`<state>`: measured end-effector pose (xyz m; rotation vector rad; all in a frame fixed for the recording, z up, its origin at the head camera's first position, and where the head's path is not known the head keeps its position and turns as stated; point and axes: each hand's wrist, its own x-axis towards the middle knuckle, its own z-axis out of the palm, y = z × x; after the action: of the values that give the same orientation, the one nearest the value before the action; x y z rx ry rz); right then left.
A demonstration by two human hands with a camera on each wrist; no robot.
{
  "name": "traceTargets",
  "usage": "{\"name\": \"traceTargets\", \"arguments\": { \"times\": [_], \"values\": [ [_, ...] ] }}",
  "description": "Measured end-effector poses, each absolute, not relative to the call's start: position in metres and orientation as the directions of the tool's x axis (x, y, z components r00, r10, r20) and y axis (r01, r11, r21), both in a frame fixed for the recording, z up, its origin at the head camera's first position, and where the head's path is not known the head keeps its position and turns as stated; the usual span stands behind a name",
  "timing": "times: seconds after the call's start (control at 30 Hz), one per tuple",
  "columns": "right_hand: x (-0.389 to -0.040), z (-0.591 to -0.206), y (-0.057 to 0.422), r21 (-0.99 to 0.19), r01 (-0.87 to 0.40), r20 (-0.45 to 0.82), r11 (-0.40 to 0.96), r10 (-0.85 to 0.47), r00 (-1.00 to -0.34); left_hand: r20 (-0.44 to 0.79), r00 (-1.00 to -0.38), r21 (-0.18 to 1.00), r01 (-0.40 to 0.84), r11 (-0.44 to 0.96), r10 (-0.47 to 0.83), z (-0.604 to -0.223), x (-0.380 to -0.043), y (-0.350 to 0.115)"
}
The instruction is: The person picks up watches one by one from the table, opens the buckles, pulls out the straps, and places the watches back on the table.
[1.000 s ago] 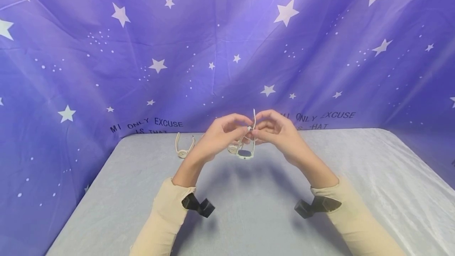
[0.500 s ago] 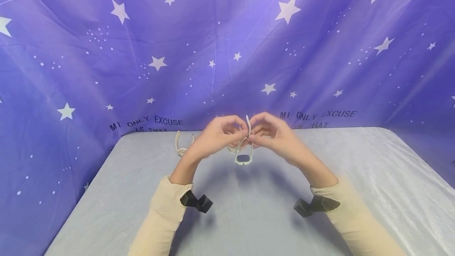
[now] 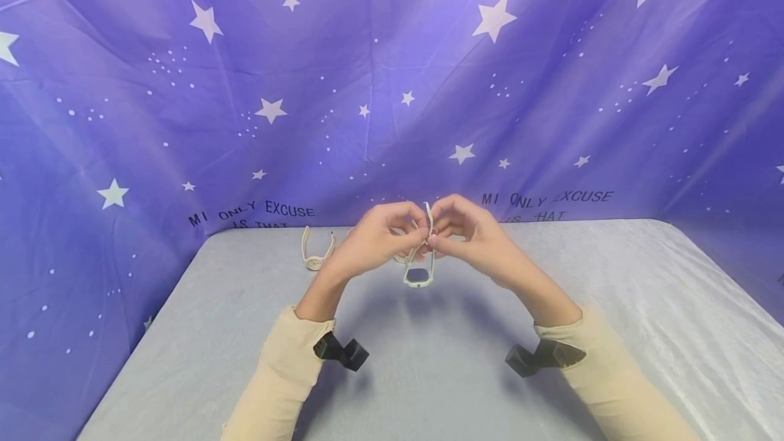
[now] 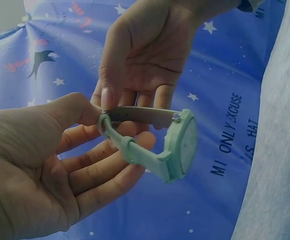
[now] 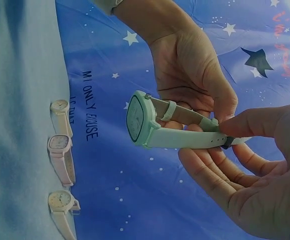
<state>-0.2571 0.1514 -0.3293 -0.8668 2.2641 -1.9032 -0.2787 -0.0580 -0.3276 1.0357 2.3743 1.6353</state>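
A pale green wristwatch (image 3: 419, 284) hangs between both hands above the table, its case lowest and its strap forming a loop. My left hand (image 3: 380, 240) pinches the buckle-side strap between thumb and fingers. With thumb and index finger, my right hand (image 3: 474, 233) pinches the holed strap half close to the left thumb. In the right wrist view the holed strap (image 5: 185, 139) runs to the dark buckle (image 5: 228, 142), its tip beyond it at the right fingers. The left wrist view shows a strap keeper (image 4: 128, 145) on the other half; fingertips partly hide the buckle.
Three more watches stand along the table's back part: a cream watch (image 5: 60, 200), a pink watch (image 5: 59, 143) and another pale watch (image 5: 60, 106). The left arm partly hides this row in the head view. A purple star-printed curtain (image 3: 367, 87) hangs behind the grey-covered table (image 3: 429, 373).
Both hands and the watch have come down slightly. The upright strap end has shifted left and lower, toward the left fingers, and the hands are closer together.
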Motion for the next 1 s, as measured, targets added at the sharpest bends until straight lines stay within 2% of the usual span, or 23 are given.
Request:
{"name": "traceTargets", "arguments": {
  "times": [0.3, 0.7, 1.0],
  "values": [
    [-0.258, -0.3281, 0.1534, -0.926, -0.374, 0.327, 0.04, -0.408, -0.853, 0.333, -0.796, 0.859, 0.477, 0.186, 0.505, -0.3262, -0.2779, -0.0564],
    [-0.2585, -0.3269, 0.1557, -0.943, -0.333, 0.299, 0.02, -0.394, -0.869, 0.146, -0.859, 0.985, 0.17, 0.005, 0.491, -0.3256, -0.2799, -0.0571],
    [-0.2586, -0.3264, 0.1561, -0.942, -0.335, 0.305, 0.012, -0.382, -0.872, 0.108, -0.837, 0.988, 0.152, 0.037, 0.536, -0.3235, -0.2793, -0.0615]
  ]
}}
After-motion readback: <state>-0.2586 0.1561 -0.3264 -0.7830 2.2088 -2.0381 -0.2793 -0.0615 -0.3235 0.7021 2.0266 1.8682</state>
